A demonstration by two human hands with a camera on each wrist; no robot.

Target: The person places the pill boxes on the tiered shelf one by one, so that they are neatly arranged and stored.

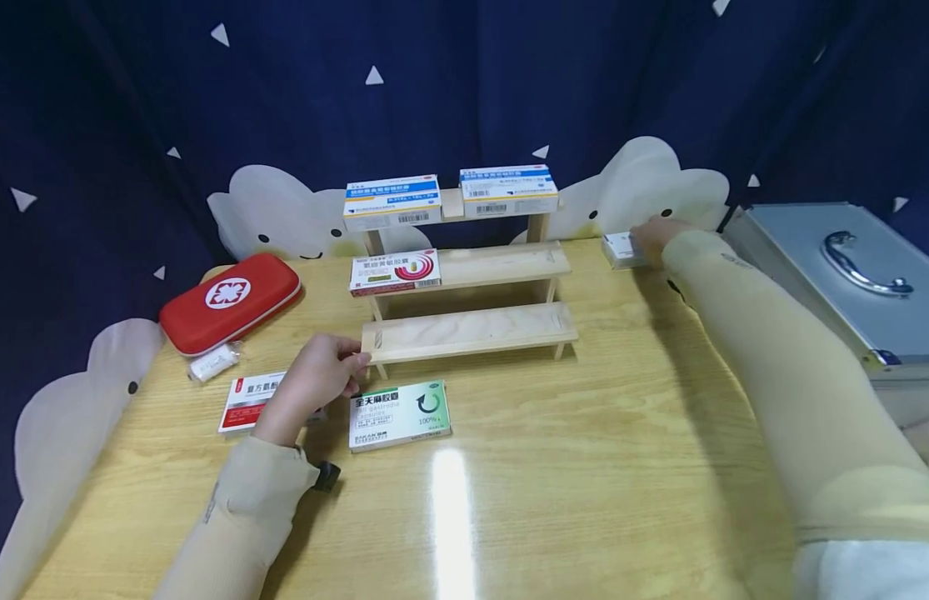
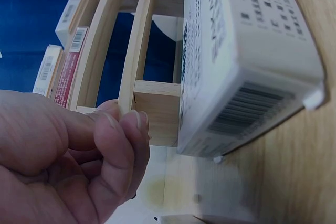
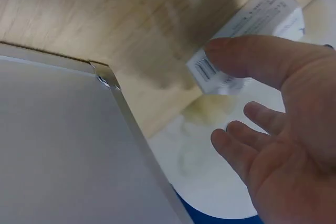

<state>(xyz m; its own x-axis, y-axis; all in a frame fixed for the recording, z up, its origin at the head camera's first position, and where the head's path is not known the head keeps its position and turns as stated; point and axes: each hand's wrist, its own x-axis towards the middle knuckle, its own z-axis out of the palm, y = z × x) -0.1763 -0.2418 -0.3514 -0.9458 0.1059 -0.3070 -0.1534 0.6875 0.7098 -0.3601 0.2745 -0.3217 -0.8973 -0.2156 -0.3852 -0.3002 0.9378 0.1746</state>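
Observation:
My left hand (image 1: 322, 375) pinches the left end of the lowest step of a three-step wooden display rack (image 1: 471, 329); thumb and fingertips meet at its edge in the left wrist view. Just in front of the rack lies a green-and-white capsule box (image 1: 400, 417). A red-and-white medicine box (image 1: 242, 400) is partly hidden behind my left forearm. At the back right, my right hand (image 1: 659, 236) holds a small white medicine box (image 1: 620, 250). In the right wrist view my thumb (image 3: 247, 59) presses across this box, the index finger is hidden, and the other fingers are bent beside it.
Two blue-and-white boxes, a left one (image 1: 392, 202) and a right one (image 1: 509, 190), sit on the top step. A red-and-white capsule box (image 1: 395, 271) lies on the middle step. A red zip case (image 1: 232, 304) and small white packet (image 1: 213, 362) lie left; a silver case (image 1: 794, 242) stands right.

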